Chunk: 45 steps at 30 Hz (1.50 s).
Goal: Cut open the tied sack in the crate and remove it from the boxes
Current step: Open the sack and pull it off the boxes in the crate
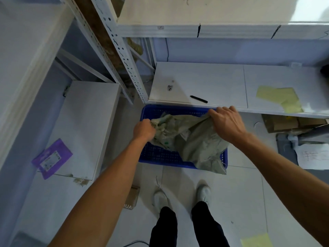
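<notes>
A grey-green woven sack lies crumpled in a blue perforated plastic crate on the floor, its lower corner hanging over the crate's near right rim. My left hand grips a bunched end of the sack at the crate's left side. My right hand holds the sack's upper right edge, fingers curled over the cloth near the crate's far rim. Whatever is under the sack is hidden.
A low white shelf just behind the crate carries a black pen-like tool, small metal bits and yellow paper. A shelf upright stands at the crate's far left. Cardboard boxes lie right; my feet stand close in front.
</notes>
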Tool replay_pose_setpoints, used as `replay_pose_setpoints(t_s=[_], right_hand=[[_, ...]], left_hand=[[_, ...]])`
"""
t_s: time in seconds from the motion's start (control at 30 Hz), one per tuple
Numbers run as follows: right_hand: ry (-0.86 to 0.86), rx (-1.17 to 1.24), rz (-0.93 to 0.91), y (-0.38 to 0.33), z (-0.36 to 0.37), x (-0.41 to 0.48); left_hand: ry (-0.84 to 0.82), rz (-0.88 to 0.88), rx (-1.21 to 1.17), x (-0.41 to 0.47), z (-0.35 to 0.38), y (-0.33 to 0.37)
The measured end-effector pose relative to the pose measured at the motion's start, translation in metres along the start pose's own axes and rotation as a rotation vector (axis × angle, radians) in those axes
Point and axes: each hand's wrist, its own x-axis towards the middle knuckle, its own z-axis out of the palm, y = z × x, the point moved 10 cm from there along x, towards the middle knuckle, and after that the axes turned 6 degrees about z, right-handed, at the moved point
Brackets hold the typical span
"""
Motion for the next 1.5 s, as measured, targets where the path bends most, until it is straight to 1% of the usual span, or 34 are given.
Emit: replay_pose_setpoints(t_s=[0.1, 0.17, 0.3, 0.47, 0.57, 0.63, 0.7, 0.8, 0.83, 0.87, 0.9, 0.93, 0.97, 1.03, 1.07, 1.1, 1.13, 1.2, 1.23, 1.27, 1.3, 1.4, 1.5], right_hand=[[0.045, 0.002, -0.034, -0.009, -0.009, 0.005], [-0.013, -0.009, -0.056, -0.018, -0.005, 0.008], [-0.001, -0.002, -0.142, -0.039, -0.010, 0.008], [-0.006, 0.009, -0.207, -0.058, -0.011, 0.005], [-0.082, 0.011, -0.237, -0.075, -0.001, 0.008], [-0.104, 0.049, -0.234, -0.090, 0.002, 0.011], [-0.095, 0.078, -0.220, -0.096, -0.002, 0.018], [-0.057, 0.091, -0.219, -0.093, -0.004, 0.026], [-0.047, 0.095, -0.221, -0.091, -0.003, 0.029], [-0.036, 0.116, -0.227, -0.091, -0.004, 0.030], [-0.015, 0.166, -0.215, -0.089, -0.006, 0.031], [0.023, 0.253, -0.165, -0.084, -0.011, 0.030], [0.081, 0.365, -0.066, -0.071, -0.017, 0.029], [0.204, 0.615, 0.228, -0.025, -0.016, 0.012], [0.195, 0.702, 0.371, -0.003, -0.002, 0.000], [0.104, 0.728, 0.469, 0.010, 0.019, -0.013], [-0.057, 0.676, 0.503, 0.013, 0.046, -0.026], [-0.431, 0.493, 0.461, 0.003, 0.105, -0.053], [-0.544, 0.439, 0.465, 0.001, 0.126, -0.064], [-0.590, 0.406, 0.492, 0.004, 0.139, -0.069], [-0.597, 0.366, 0.523, 0.008, 0.145, -0.069], [-0.566, 0.246, 0.446, 0.008, 0.141, -0.054], [-0.519, 0.218, 0.408, 0.010, 0.125, -0.039]], left_hand=[[0.019, 0.060, -0.033, -0.002, 0.003, 0.010], [0.003, 0.121, -0.026, -0.006, 0.007, 0.019], [-0.128, 0.268, -0.019, -0.014, 0.027, 0.043], [-0.166, 0.302, -0.109, -0.017, 0.035, 0.062], [-0.230, 0.404, -0.147, -0.024, 0.042, 0.097], [-0.278, 0.469, -0.074, -0.029, 0.052, 0.116], [-0.293, 0.480, -0.068, -0.026, 0.058, 0.124], [-0.376, 0.440, -0.157, -0.030, 0.056, 0.129], [-0.383, 0.430, -0.163, -0.029, 0.056, 0.129], [-0.356, 0.428, -0.165, -0.027, 0.052, 0.130], [-0.309, 0.417, -0.175, -0.024, 0.047, 0.129], [-0.258, 0.400, -0.213, -0.023, 0.039, 0.127], [-0.220, 0.383, -0.273, -0.023, 0.033, 0.127], [-0.184, 0.361, -0.402, -0.022, 0.024, 0.127], [-0.175, 0.348, -0.449, -0.022, 0.021, 0.127], [-0.173, 0.333, -0.492, -0.023, 0.018, 0.127], [-0.174, 0.319, -0.532, -0.023, 0.016, 0.127], [-0.178, 0.308, -0.603, -0.025, 0.013, 0.129], [-0.182, 0.308, -0.641, -0.027, 0.011, 0.130], [-0.185, 0.313, -0.674, -0.029, 0.007, 0.132], [-0.185, 0.314, -0.704, -0.031, 0.005, 0.133], [-0.179, 0.270, -0.754, -0.028, -0.001, 0.125], [-0.114, 0.196, -0.729, -0.013, -0.014, 0.101]])
